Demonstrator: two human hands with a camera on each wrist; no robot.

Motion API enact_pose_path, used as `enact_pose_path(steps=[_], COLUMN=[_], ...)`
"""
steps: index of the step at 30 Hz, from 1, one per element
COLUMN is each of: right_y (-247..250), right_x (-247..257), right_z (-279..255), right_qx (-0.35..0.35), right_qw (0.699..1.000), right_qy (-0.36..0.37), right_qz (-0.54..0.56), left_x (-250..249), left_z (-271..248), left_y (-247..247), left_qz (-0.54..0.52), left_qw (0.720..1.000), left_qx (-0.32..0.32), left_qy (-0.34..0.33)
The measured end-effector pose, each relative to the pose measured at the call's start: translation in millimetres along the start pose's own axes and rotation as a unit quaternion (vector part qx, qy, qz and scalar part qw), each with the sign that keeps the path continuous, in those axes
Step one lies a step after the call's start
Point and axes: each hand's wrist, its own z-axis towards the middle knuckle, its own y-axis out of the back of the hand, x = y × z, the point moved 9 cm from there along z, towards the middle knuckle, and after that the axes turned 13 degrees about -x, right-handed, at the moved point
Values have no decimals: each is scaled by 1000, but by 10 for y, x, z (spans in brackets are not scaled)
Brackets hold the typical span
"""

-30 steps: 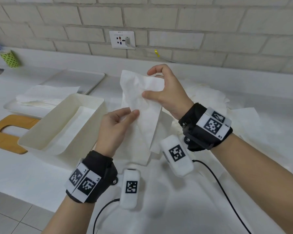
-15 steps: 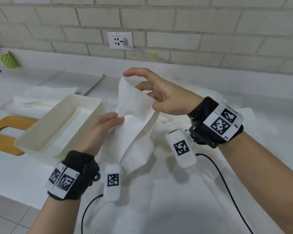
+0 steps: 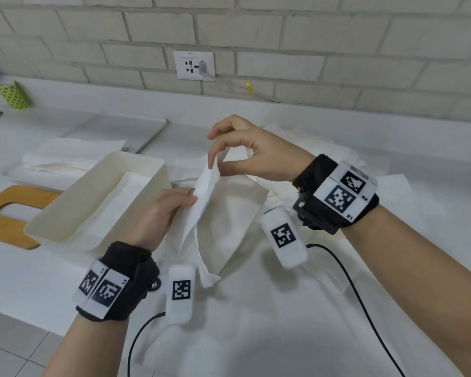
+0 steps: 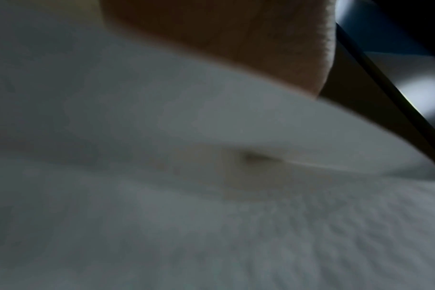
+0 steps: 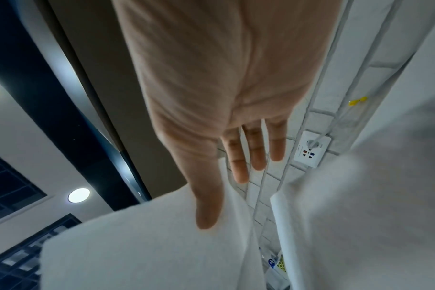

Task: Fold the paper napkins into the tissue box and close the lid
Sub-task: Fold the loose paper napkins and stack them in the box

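A white paper napkin (image 3: 201, 216) hangs crumpled into a narrow strip above the counter. My right hand (image 3: 215, 167) pinches its top edge between thumb and forefinger. Lower down, my left hand (image 3: 192, 195) pinches its left side. The right wrist view shows my thumb (image 5: 209, 213) lying against the napkin (image 5: 149, 251). In the left wrist view the napkin (image 4: 211, 215) fills the blurred picture. The cream tissue box (image 3: 65, 213) stands open just left of my left hand, with folded napkins (image 3: 120, 197) inside. Its wooden lid (image 3: 0, 227) with an oval slot lies flat further left.
More loose napkins (image 3: 305, 148) lie piled behind my right hand and spread under both hands. A white tray (image 3: 17, 175) at the back left carries a napkin stack (image 3: 65, 156). A green cup (image 3: 12, 95) stands at the far left by the brick wall.
The napkin was held up spread wide; now it has collapsed into a narrow hanging strip. My right hand shifted to a pinch at its top, and my left hand slid up its side.
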Motion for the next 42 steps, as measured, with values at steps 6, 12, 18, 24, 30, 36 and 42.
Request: enact_pose_path(steps=[6, 12, 18, 24, 30, 36, 42], right_y=[37, 216, 230, 169, 177, 175, 159], right_x=[-3, 29, -184, -245, -293, -310, -411], right_z=[9, 8, 34, 43, 11, 31, 48], right_qx=[-23, -59, -134, -154, -138, -171, -196], right_qw=[998, 995, 982, 978, 976, 975, 966], right_qy=[-8, -23, -106, -119, -143, -125, -135], right_qz=[59, 74, 82, 75, 91, 75, 101], left_x=[-29, -146, -370, -345, -320, -291, -322], left_z=[17, 19, -132, -188, -201, -175, -224], left_y=[37, 199, 14, -33, -20, -80, -112], left_qz=[27, -12, -45, -16, -32, -48, -77], left_qw=[999, 993, 980, 978, 979, 978, 973], left_qx=[-10, -67, -39, -90, -78, -71, -36], left_qy=[-45, -97, -188, -185, -186, -190, -217])
